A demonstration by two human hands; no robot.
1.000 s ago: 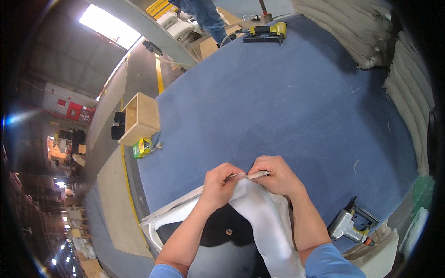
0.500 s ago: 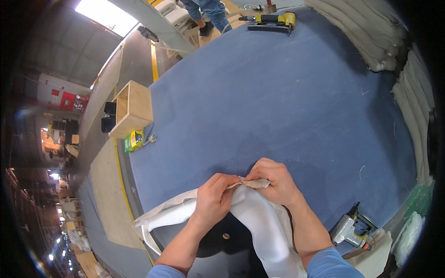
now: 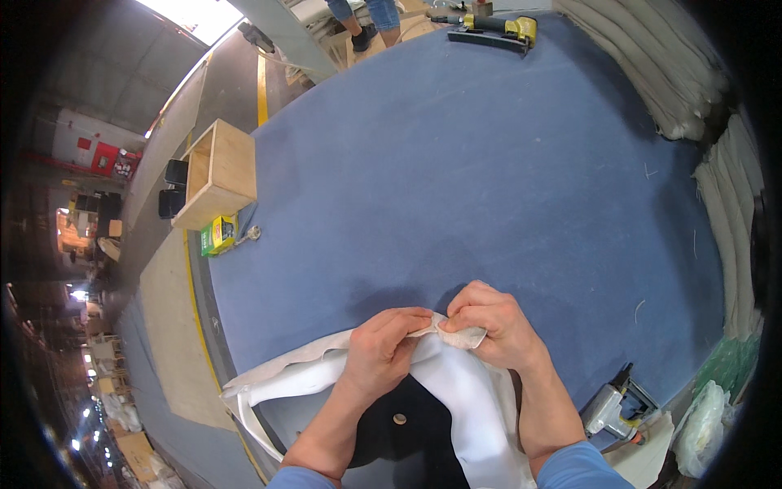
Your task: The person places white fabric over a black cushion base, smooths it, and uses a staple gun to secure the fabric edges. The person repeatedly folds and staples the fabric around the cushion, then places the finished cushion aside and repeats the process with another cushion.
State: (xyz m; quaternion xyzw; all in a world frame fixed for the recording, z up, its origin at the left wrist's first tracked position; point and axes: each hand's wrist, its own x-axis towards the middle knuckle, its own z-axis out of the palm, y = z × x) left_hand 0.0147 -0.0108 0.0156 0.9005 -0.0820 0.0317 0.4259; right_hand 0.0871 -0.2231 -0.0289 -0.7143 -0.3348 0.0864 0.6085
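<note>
My left hand [image 3: 376, 352] is closed on the edge of a beige fabric cover [image 3: 285, 359], thumb and fingers pinching it near the middle. Right beside it, my right hand [image 3: 498, 330] pinches the same edge, and a small flap of cloth hangs below its fingers. Under the cover runs a smooth white padded layer [image 3: 468, 407], curving round a black panel [image 3: 423, 444] with a small round hole. My forearms hide part of the piece. The exact pinch points are covered by my fingers.
The piece lies on a blue-covered table [image 3: 456, 171]. A silver staple gun [image 3: 604, 414] rests at right, a yellow-and-black one [image 3: 501, 33] far off. At left are an open wooden box [image 3: 232, 173] and a small green-yellow carton [image 3: 217, 236]. Folded cloth [image 3: 652, 57] lines the right edge. A person's legs [image 3: 381, 18] show beyond.
Both hands keep their pinch on the cover's edge. The flap by my right hand now hangs lower and shows wider. The whole view has shifted slightly.
</note>
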